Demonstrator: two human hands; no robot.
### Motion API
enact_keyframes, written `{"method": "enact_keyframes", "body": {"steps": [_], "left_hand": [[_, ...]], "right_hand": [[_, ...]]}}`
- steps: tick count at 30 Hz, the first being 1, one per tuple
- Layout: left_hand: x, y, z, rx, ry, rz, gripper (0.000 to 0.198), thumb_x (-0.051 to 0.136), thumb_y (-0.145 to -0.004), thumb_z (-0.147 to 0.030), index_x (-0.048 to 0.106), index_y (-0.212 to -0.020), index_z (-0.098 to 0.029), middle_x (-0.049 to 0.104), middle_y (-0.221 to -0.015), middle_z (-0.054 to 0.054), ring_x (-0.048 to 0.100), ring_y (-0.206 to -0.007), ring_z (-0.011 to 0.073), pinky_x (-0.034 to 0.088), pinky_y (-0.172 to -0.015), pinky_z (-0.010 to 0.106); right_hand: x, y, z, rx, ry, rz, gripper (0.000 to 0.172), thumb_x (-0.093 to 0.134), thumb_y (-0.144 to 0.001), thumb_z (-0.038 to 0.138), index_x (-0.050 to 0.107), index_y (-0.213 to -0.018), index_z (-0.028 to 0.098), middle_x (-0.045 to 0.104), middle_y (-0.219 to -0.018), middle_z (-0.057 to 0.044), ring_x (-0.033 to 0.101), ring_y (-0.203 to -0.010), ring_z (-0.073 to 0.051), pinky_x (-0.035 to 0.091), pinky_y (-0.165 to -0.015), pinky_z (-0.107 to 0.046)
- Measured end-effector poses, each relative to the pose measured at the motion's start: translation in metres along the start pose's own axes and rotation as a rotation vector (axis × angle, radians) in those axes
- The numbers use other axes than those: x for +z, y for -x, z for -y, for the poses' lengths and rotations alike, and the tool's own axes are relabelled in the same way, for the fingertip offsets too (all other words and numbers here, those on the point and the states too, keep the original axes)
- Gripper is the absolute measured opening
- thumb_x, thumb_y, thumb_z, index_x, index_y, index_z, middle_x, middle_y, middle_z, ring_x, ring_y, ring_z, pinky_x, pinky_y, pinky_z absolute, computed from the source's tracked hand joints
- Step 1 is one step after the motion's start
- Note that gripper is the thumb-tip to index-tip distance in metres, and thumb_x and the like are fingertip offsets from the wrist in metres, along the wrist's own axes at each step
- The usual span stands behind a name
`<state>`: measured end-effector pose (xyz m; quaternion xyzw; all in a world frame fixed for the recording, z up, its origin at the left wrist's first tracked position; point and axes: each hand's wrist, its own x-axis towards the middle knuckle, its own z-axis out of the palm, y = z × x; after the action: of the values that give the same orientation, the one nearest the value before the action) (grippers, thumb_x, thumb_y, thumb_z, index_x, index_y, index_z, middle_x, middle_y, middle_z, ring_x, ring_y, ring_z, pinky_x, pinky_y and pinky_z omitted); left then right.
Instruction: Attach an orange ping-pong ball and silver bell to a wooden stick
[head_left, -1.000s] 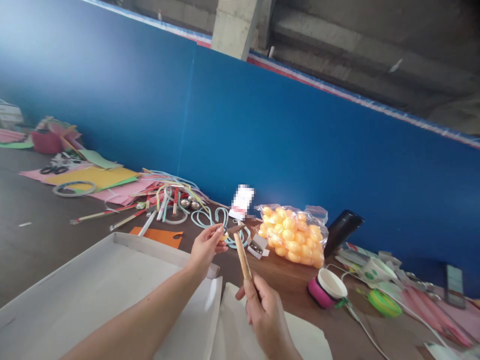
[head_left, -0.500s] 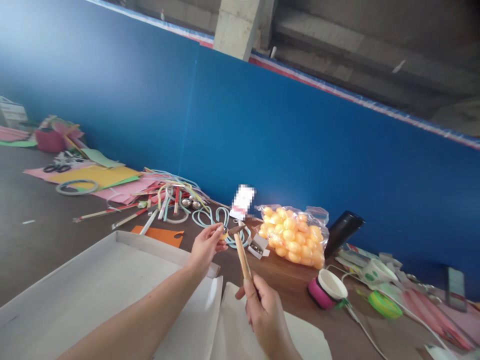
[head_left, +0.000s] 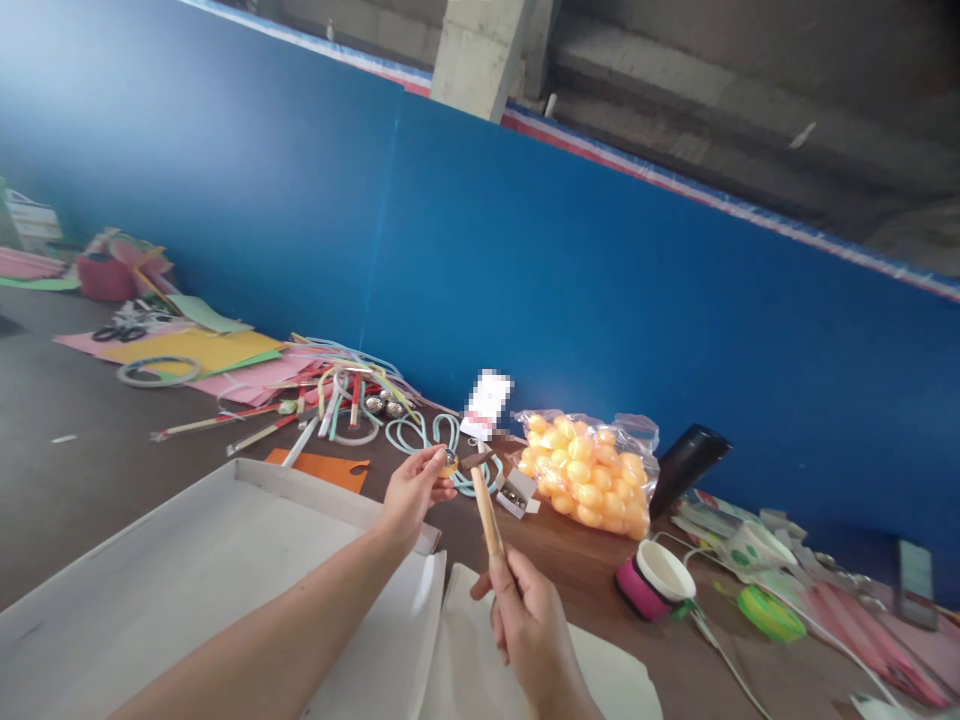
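Observation:
In the middle of the view, my left hand (head_left: pixel 411 492) is closed, its thumb and fingers pinching a small orange piece with a shiny silver ball (head_left: pixel 450 461) on it. My right hand (head_left: pixel 531 615) wraps round the wooden handle of a small hammer (head_left: pixel 487 515). The hammer's brown, pointed head is beside the silver ball; I cannot tell whether they touch. Behind the hands lie light-blue loops of cord (head_left: pixel 405 432) and a small open box (head_left: pixel 516 493) of tiny metal pieces.
A shallow white tray (head_left: pixel 247 474) lies under my left forearm. At the right are a clear bag of orange balls (head_left: pixel 585 475), a black cylinder (head_left: pixel 691 462) and a pink-and-white cup (head_left: pixel 654 580). Coloured paper (head_left: pixel 199 350) lies far left. A blue partition (head_left: pixel 525 270) stands behind.
The hammer's head has shifted very slightly beside the small orange piece, and the silver ball shows more plainly. Both hands keep their grips; the whole view has drifted a little.

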<state>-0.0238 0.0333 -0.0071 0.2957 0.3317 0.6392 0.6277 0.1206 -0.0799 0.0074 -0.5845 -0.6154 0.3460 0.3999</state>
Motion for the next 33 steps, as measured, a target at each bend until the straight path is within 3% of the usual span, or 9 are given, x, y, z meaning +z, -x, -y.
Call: {"method": "enact_keyframes", "body": {"steps": [11, 22, 33], "left_hand": [[0.001, -0.001, -0.001, 0.004, 0.046, 0.012, 0.038, 0.067, -0.069, -0.036, 0.059, -0.097, -0.013, 0.056, -0.068, 0.001, 0.056, -0.053, 0.0082, 0.051, -0.053, 0.022], [0.001, 0.000, -0.002, -0.010, 0.027, 0.004, 0.039, 0.068, -0.067, -0.038, 0.059, -0.097, -0.014, 0.057, -0.069, 0.000, 0.056, -0.053, 0.0080, 0.052, -0.054, 0.023], [0.001, 0.000, 0.000, 0.000, -0.001, 0.002, 0.040, 0.068, -0.068, -0.039, 0.060, -0.099, -0.014, 0.057, -0.070, 0.001, 0.057, -0.055, 0.0082, 0.052, -0.054, 0.023]], "right_hand": [[0.006, -0.003, -0.014, -0.013, -0.037, -0.022, 0.045, 0.038, -0.086, 0.054, 0.055, -0.069, 0.017, 0.036, -0.036, 0.007, 0.036, -0.031, -0.009, 0.028, -0.033, -0.018], [-0.001, 0.004, 0.010, 0.010, -0.024, 0.040, 0.042, 0.037, -0.089, 0.049, 0.055, -0.069, 0.016, 0.039, -0.038, 0.006, 0.038, -0.033, -0.009, 0.031, -0.036, -0.018], [0.005, 0.000, -0.004, -0.023, 0.009, 0.000, 0.047, 0.035, -0.087, 0.054, 0.055, -0.068, 0.016, 0.038, -0.036, 0.006, 0.037, -0.031, -0.009, 0.029, -0.035, -0.018]]}}
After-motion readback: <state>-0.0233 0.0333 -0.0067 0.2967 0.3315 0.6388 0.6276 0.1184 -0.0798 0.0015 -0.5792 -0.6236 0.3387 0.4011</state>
